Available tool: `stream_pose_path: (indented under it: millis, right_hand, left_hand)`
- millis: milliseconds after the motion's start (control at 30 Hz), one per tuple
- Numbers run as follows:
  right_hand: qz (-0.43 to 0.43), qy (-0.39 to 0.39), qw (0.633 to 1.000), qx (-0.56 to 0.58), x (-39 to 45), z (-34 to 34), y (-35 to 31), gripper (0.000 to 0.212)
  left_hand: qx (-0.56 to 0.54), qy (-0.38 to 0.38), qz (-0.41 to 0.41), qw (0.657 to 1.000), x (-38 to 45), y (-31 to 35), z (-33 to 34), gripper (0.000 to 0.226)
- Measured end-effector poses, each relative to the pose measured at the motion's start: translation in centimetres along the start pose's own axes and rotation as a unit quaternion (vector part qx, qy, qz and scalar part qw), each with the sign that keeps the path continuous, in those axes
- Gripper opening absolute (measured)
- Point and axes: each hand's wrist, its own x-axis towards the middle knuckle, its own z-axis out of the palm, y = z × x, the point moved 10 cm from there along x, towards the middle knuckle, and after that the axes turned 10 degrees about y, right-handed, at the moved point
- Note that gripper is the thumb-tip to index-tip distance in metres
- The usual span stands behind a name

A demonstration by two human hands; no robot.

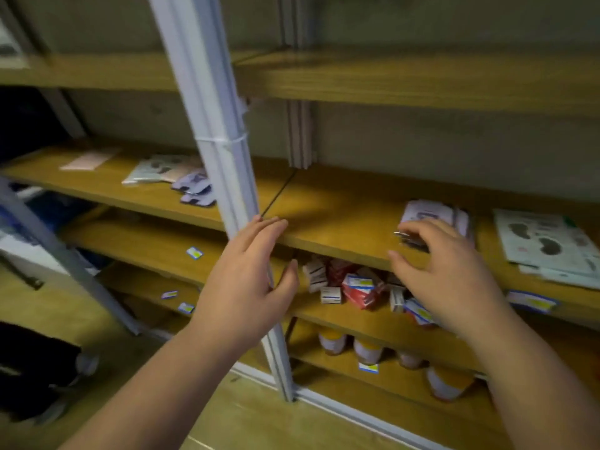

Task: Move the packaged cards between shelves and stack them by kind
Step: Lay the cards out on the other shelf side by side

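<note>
A stack of purple packaged cards (431,214) lies on the right wooden shelf (341,222). My right hand (444,271) hovers over its near edge, fingers spread, fingertips at the packets. Beside them to the right lie white packaged sheets with dark footprint shapes (548,245). On the left shelf section sit more purple packets (196,188), a white printed packet (159,168) and a pink packet (89,159). My left hand (250,277) is open in front of the white upright post (220,151), holding nothing.
The shelf below holds several small red and white boxes (354,287). Lower still stand jars with orange lids (367,350). Blue-and-yellow price tags (194,253) stick to the shelf edges. A dark bag (29,371) lies on the wooden floor at the left.
</note>
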Motion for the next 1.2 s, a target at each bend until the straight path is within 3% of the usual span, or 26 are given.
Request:
stream_pose_path:
  millis: [233,433,800,1200]
  right_hand:
    - [-0.038,-0.057,0.997,0.034,-2.3,8.9,-13.2,0.043]
    - [-0.073,-0.097,0.991,0.055,-3.0,14.3,-20.8,0.046]
    - [-0.147,-0.105,0.982,0.062,0.9,22.8,-29.5,0.043]
    - [-0.079,-0.144,0.986,0.01,10.7,34.6,-31.5,0.047]
  left_hand:
    - [0.018,0.055,-0.039,0.998,-2.9,-11.7,-11.0,0.05]
    - [0.038,0.068,-0.071,0.994,-3.4,-19.2,-15.0,0.047]
    - [0.064,0.061,-0.087,0.992,0.8,-28.1,-14.3,0.05]
    - [0.058,0.029,-0.087,0.994,10.4,-37.0,-11.7,0.051]
